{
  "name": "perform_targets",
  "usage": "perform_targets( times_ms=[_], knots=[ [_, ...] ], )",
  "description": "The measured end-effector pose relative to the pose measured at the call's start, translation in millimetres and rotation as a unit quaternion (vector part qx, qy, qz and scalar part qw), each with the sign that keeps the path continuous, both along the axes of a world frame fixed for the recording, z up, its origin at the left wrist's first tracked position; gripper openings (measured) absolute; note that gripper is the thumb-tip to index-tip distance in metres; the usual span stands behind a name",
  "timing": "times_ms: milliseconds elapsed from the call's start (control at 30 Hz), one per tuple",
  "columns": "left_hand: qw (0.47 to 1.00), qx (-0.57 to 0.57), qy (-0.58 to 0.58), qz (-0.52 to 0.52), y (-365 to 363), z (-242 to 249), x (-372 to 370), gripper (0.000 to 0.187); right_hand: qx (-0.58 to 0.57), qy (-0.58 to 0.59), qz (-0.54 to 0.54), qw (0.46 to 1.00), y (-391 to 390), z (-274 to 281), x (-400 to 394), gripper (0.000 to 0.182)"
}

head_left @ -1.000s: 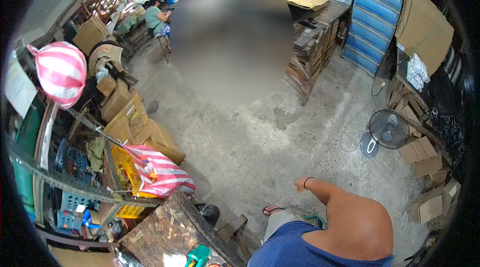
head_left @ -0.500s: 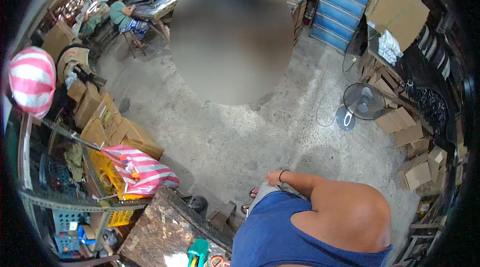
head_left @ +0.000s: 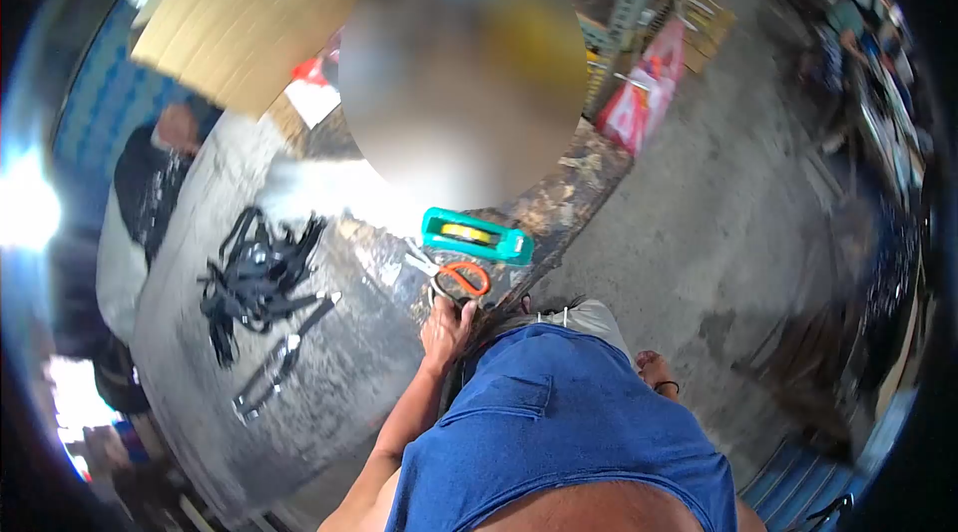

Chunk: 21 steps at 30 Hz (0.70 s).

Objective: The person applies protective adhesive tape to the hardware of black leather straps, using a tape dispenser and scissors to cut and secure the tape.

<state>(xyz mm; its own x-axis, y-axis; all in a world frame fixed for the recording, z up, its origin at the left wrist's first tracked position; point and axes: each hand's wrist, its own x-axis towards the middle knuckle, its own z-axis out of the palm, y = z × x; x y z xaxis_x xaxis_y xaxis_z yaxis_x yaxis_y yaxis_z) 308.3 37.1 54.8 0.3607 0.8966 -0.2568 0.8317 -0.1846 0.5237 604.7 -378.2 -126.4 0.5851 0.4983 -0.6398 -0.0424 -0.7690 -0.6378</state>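
Note:
My left hand (head_left: pixel 445 325) lies on the edge of a worn grey table (head_left: pixel 200 402), fingers spread, holding nothing. Its fingertips are right beside orange-handled scissors (head_left: pixel 461 278); I cannot tell whether they touch. Just beyond the scissors lies a teal holder (head_left: pixel 477 236) with something yellow in it. My right hand (head_left: pixel 656 372), a black band on its wrist, hangs by my hip over the concrete floor; it is blurred and its fingers are unclear.
A heap of black straps (head_left: pixel 254 275) lies on the table's left, with a long dark tool (head_left: pixel 271 372) nearer me. A person in dark sleeves (head_left: pixel 150 195) is at the far left. Cardboard (head_left: pixel 244 21) leans behind; a red-and-white bag (head_left: pixel 639 98) lies by shelving.
The view has swung round from the open floor to the table. My left hand has come into view on the table by the scissors, and my right hand has dropped to my side.

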Motion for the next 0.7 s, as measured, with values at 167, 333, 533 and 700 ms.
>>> perform_targets(
  times_ms=[167, 333, 533, 700],
  knots=[
    [0.993, -0.014, 0.052, 0.105, 8, 8, 22, 0.065, -0.021, 0.048, -0.078, 0.996, 68, 53, 50, 0.017],
    [0.978, -0.023, 0.096, 0.185, 11, 6, 37, 0.070, -0.035, 0.034, 0.113, 0.992, 92, 18, 135, 0.018],
    [0.938, -0.050, 0.103, 0.327, -4, 9, 49, 0.062, -0.002, 0.029, 0.106, 0.994, 112, 24, 218, 0.016],
    [0.902, -0.080, 0.061, 0.419, -38, -18, 25, 0.055, -0.096, 0.037, 0.196, 0.975, 85, -16, 271, 0.018]
  ],
)
